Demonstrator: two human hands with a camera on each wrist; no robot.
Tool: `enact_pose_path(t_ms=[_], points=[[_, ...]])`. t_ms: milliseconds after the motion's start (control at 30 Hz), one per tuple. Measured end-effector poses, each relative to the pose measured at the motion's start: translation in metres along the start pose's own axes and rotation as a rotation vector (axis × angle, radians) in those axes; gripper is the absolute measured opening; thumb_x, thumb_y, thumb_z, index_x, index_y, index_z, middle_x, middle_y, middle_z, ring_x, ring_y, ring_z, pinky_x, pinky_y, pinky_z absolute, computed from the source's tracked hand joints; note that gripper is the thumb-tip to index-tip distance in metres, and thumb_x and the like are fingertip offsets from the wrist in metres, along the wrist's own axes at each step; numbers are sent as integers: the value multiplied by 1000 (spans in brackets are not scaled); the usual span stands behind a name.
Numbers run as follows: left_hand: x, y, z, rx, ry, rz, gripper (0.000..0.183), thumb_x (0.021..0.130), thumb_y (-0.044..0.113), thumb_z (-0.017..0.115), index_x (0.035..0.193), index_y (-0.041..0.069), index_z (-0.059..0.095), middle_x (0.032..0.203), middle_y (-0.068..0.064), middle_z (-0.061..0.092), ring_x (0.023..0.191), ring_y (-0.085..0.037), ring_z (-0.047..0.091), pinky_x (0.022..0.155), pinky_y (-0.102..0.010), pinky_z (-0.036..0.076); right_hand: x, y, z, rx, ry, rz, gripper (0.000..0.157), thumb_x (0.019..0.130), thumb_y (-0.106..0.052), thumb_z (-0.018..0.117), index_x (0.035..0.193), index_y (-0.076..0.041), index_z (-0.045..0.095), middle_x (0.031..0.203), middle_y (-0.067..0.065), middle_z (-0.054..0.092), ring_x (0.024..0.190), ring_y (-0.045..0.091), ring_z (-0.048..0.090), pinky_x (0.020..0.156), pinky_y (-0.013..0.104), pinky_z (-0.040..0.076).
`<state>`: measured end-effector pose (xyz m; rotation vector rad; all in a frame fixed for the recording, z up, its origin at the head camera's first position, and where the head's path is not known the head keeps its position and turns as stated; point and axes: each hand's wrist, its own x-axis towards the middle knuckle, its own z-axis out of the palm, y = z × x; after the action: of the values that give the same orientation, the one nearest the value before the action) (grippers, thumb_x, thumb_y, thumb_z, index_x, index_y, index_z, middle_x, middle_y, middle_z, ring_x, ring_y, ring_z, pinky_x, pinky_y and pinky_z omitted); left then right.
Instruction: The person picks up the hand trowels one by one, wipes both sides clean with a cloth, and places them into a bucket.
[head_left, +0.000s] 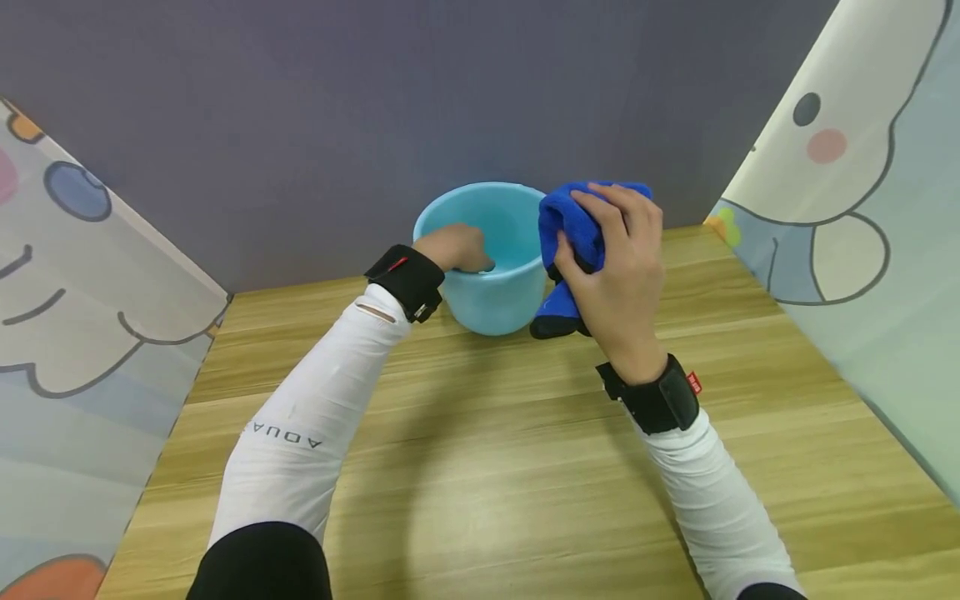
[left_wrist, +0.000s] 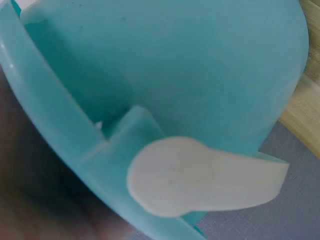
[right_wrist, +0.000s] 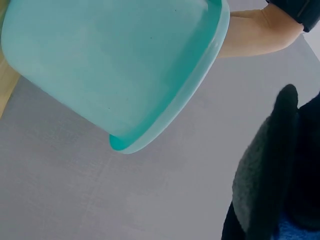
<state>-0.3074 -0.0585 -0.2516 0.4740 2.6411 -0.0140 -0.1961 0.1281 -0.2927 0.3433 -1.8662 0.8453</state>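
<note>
Currently, I monitor two hands, one bucket and one bundle of cloth across three views. The bucket (head_left: pixel 491 304) is light blue and stands upright on one wood-grain table (head_left: pixel 480 467), near its far edge. The left hand (head_left: pixel 459 247) reaches over the near rim, with its fingers down inside the bucket; they are largely hidden, so I cannot tell whether it grasps anything. The right hand (head_left: pixel 622 271) grips the bundle (head_left: pixel 562 218), thumb on one side and fingers over the other. The bundle is blue with black parts; I cannot tell whether it is one piece or several. It is held up just to the right of the bucket, and my right wrist view shows a gap between them. One white fitting (left_wrist: pixel 170 175) sits at the bucket's rim in the left wrist view. Each forearm carries one black strap (head_left: pixel 405 279) and one white sleeve (head_left: pixel 322 400). One grey backdrop (head_left: pixel 300 125) stands behind; two printed panels (head_left: pixel 847 192) flank the table.
</note>
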Motion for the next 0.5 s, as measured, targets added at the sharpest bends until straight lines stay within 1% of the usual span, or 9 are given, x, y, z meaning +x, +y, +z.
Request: enact_pose_path(t_ms=[100, 267, 400, 467, 500], points=[[0, 0, -1, -14, -19, 9, 31, 104, 34, 43, 81, 15, 39, 91, -4, 41, 90, -20, 46, 87, -35, 37, -1, 0, 0, 5, -10, 0, 35, 94, -24, 71, 127, -11, 68, 135, 13, 63, 132, 34, 51, 115, 47, 42], [-3, -2, -3, -23, -32, 31, 36, 106, 38, 42, 78, 16, 38, 81, -1, 35, 82, -18, 46, 86, -35, 38, -2, 1, 0, 17, -5, 5, 36, 94, -24, 71, 127, -11, 68, 134, 13, 63, 131, 34, 51, 115, 46, 41], [-6, -3, -4, -30, 12, 67, 41, 107, 40, 42, 75, 16, 38, 73, 1, 35, 73, -16, 44, 82, -34, 40, -1, 0, -1, 21, 5, 2, 35, 93, -24, 71, 126, -11, 69, 134, 13, 64, 131, 34, 52, 115, 45, 41], [-10, -5, -5, -33, 51, 82, 43, 108, 42, 40, 74, 16, 39, 72, 1, 38, 71, -16, 45, 81, -34, 41, -1, 0, -1, 19, 1, 0, 36, 93, -24, 71, 126, -11, 69, 134, 13, 64, 131, 33, 52, 115, 45, 42], [-12, -7, -5, -34, 82, 87, 44, 108, 44, 39, 74, 17, 39, 72, 1, 39, 71, -16, 46, 80, -35, 41, -1, -1, -1, 19, -2, 0, 36, 94, -25, 71, 126, -11, 69, 134, 12, 64, 131, 33, 52, 115, 45, 42]])
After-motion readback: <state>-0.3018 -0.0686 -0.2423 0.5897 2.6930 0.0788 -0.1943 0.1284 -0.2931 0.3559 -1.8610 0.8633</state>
